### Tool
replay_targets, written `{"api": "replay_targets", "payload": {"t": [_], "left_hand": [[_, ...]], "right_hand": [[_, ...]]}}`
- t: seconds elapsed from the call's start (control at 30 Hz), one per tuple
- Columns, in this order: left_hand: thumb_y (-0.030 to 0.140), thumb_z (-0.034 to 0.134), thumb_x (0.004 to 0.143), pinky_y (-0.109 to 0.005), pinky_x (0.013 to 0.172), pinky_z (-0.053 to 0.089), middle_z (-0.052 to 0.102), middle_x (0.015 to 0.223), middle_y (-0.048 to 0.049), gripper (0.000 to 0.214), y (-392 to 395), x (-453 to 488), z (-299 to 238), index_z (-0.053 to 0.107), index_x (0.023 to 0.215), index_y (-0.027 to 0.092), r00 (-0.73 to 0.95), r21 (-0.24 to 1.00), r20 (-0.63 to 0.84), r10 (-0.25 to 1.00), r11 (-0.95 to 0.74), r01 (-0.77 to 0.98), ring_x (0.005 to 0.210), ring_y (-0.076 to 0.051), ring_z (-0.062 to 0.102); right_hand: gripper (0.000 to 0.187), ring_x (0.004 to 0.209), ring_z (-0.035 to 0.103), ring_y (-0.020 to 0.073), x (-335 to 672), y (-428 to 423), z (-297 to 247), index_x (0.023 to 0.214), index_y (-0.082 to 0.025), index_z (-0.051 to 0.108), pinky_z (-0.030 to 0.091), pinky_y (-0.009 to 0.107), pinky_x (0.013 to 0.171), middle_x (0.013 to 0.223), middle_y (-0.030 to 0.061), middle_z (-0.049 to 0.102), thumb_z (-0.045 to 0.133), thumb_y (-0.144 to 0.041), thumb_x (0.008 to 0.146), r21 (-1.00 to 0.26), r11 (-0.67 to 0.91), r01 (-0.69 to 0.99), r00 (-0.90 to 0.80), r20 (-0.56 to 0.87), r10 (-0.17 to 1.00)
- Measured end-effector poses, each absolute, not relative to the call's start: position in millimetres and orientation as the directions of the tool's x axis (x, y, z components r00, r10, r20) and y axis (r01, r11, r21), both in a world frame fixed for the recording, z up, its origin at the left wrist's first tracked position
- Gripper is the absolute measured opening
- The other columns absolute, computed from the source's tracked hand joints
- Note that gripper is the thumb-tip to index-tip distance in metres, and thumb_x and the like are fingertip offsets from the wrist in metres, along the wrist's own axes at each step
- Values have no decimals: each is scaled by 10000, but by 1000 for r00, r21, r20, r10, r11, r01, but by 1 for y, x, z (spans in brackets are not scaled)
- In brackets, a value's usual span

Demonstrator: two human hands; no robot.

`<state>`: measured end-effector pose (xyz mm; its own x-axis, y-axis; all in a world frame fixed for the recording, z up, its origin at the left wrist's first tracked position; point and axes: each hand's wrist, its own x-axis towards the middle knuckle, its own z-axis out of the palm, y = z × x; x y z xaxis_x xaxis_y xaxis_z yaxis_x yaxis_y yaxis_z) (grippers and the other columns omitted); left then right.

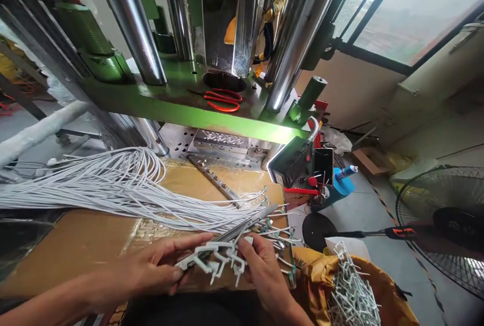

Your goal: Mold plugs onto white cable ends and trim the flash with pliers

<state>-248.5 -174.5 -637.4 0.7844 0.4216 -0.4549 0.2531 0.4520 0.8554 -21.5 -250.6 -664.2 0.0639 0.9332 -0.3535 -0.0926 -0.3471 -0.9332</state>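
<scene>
My left hand (157, 260) holds one end of a white, branched plastic sprue (203, 264) between thumb and fingers. From the other side, my right hand (262, 260) pinches the sprue's right end. A grey metal bar (247, 221) lies slanted just behind the sprue; whether my fingers also hold the bar cannot be made out. Beyond my hands a thick bundle of white cables (124, 195) stretches across the cardboard-covered bench (94, 237). Several cable ends with small greenish connectors (293, 270) fan out beside my right hand.
A green press (181, 109) with steel columns rises ahead, red-handled scissors (223, 99) on its plate. Below sits a metal mould (221, 140); a second metal bar (214, 179) lies on the bench. At right are a sack of white sprues (353, 290) and a fan (449, 225).
</scene>
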Motion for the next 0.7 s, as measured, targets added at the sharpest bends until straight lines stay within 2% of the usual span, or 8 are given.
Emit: {"api": "replay_targets", "payload": {"t": [0.1,0.17,0.23,0.3,0.4,0.53,0.63,0.7], "left_hand": [[378,630,822,-169,474,355,596,741,13,510,-182,-244,-638,550,1325,360,718,736,-614,326,565,373,566,-116,446],[458,564,875,-198,526,446,649,779,-9,446,-185,-244,-640,574,1308,349,696,751,-633,339,486,447,642,-159,548],[487,540,893,-308,826,526,692,1075,-35,456,-184,-249,-644,557,1329,355,728,825,-564,389,303,477,955,-244,624],[478,528,904,-392,1105,345,568,1366,-9,474,-176,-255,-650,518,1363,362,743,878,-457,489,113,465,1265,-295,486],[481,486,924,-431,1187,163,447,1483,10,503,-162,-257,-655,467,1406,335,694,872,-354,627,-47,487,1395,-307,332],[424,471,947,-439,1182,201,450,1479,11,489,-161,-240,-646,436,1426,328,747,866,-294,596,-165,472,1390,-294,351],[375,484,951,-419,1167,261,459,1472,18,482,-170,-230,-638,423,1428,351,818,867,-261,513,-247,432,1367,-275,396],[358,497,947,-407,1159,282,472,1462,22,481,-171,-230,-637,428,1423,360,829,860,-261,495,-271,433,1354,-267,418]], "right_hand": [[454,574,337,99,-23,-258,-660,593,-196,424,289,232,544,591,-45,380,511,-529,890,-959,-266,98,72,-260,963],[497,550,374,108,-14,-273,-653,551,-194,442,301,247,557,536,-38,407,489,-552,892,-948,-286,138,42,-283,958],[529,505,394,111,5,-295,-645,519,-192,482,301,253,532,478,-29,431,512,-592,865,-932,-353,86,50,-349,936],[512,472,384,105,26,-317,-640,550,-187,558,270,244,482,468,-24,450,574,-627,813,-897,-439,-40,166,-439,883],[495,417,337,80,36,-329,-646,806,-171,702,218,217,429,458,-45,438,638,-659,751,-834,-507,-218,185,-546,817],[608,434,310,55,-1,-300,-661,1139,-210,661,196,183,390,581,-60,464,742,-601,681,-783,-516,-348,13,-554,832],[399,501,335,69,-25,-281,-661,884,-184,720,239,193,448,573,-50,435,697,-561,754,-857,-413,-307,36,-444,895],[441,489,326,73,-24,-285,-658,669,-160,683,251,210,469,508,-51,390,622,-572,813,-908,-370,-195,65,-389,919]]}}
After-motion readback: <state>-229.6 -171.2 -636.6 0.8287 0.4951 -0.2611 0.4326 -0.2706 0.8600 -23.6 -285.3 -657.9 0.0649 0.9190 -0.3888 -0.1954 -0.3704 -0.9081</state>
